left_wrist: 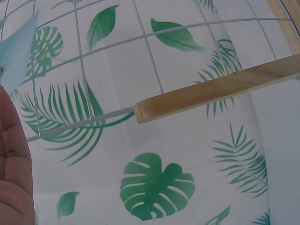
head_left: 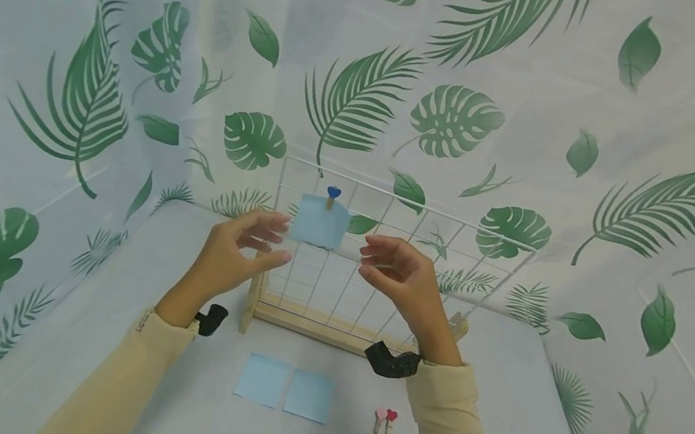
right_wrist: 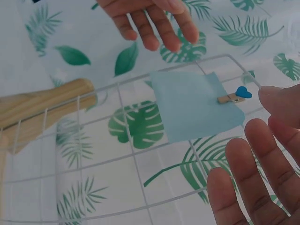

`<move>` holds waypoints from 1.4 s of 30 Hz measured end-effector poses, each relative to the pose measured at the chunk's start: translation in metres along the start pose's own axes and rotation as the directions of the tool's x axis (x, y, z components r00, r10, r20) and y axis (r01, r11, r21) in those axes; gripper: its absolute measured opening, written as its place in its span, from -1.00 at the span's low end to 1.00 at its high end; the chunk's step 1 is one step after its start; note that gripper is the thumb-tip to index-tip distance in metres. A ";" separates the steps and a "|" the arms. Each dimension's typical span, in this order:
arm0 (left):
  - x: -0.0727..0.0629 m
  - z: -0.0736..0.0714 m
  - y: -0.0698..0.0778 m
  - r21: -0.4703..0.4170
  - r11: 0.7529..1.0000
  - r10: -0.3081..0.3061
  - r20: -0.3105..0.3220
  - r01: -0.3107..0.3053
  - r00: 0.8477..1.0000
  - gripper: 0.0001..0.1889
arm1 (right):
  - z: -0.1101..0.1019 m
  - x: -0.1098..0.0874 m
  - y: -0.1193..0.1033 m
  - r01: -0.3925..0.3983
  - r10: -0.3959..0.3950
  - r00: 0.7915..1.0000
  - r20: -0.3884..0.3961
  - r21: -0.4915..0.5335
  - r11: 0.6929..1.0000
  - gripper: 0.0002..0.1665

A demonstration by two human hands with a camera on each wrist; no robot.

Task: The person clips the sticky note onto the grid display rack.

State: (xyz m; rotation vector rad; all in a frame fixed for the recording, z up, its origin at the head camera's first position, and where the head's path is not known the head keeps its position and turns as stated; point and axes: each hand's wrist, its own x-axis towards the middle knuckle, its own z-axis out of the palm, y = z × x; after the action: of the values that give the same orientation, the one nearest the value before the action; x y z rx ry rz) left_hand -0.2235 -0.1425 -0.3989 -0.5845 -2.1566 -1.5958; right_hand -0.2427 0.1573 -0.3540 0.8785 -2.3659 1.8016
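Observation:
A blue square of paper hangs on a white wire grid, held by a small wooden clothespin topped with a blue heart. My left hand is just left of the paper, fingers relaxed and thumb apart, holding nothing. On the other side, my right hand is raised with loosely bent fingers and nothing in them. The right wrist view shows the clipped paper between both hands. Two more blue paper squares lie side by side on the table below.
The grid stands in a wooden base on the white table. Two small clothespins, with pink and red hearts, lie on the right. Leaf-printed sheeting surrounds the table at the back and sides.

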 end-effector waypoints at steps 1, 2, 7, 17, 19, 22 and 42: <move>-0.001 0.000 0.000 -0.001 1.000 -0.004 0.002 0.004 1.000 -0.47 | 0.000 -0.001 0.001 0.000 0.000 1.000 -0.001 0.003 1.000 -0.51; -0.002 0.001 0.000 -0.005 1.000 -0.007 0.004 0.007 1.000 -0.47 | 0.000 -0.002 0.002 0.000 0.000 1.000 -0.002 0.005 1.000 -0.51; -0.005 0.003 -0.001 -0.013 1.000 -0.001 0.017 0.001 1.000 -0.46 | -0.001 -0.008 0.007 0.000 0.000 1.000 -0.008 0.006 1.000 -0.52; -0.011 0.005 -0.004 -0.012 1.000 -0.010 0.030 0.010 1.000 -0.49 | -0.003 -0.019 0.010 -0.020 0.020 1.000 -0.008 -0.006 1.000 -0.53; -0.012 0.005 -0.004 -0.025 1.000 -0.007 0.030 0.008 1.000 -0.49 | -0.003 -0.021 0.011 -0.014 0.014 1.000 -0.008 -0.007 1.000 -0.53; -0.014 0.006 -0.004 -0.036 0.999 0.004 0.027 -0.003 1.000 -0.50 | -0.004 -0.025 0.012 -0.005 0.005 1.000 -0.010 -0.008 1.000 -0.52; -0.032 0.015 -0.009 -0.074 0.997 -0.022 0.036 0.024 0.999 -0.56 | -0.014 -0.056 0.019 0.013 -0.013 0.998 -0.067 -0.010 1.000 -0.54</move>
State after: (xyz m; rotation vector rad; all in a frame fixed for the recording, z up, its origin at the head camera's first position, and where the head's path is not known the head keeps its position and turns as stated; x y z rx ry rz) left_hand -0.2022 -0.1333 -0.4275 -0.6174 -2.1439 -1.6970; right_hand -0.2087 0.1961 -0.3858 0.8170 -2.3208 1.7848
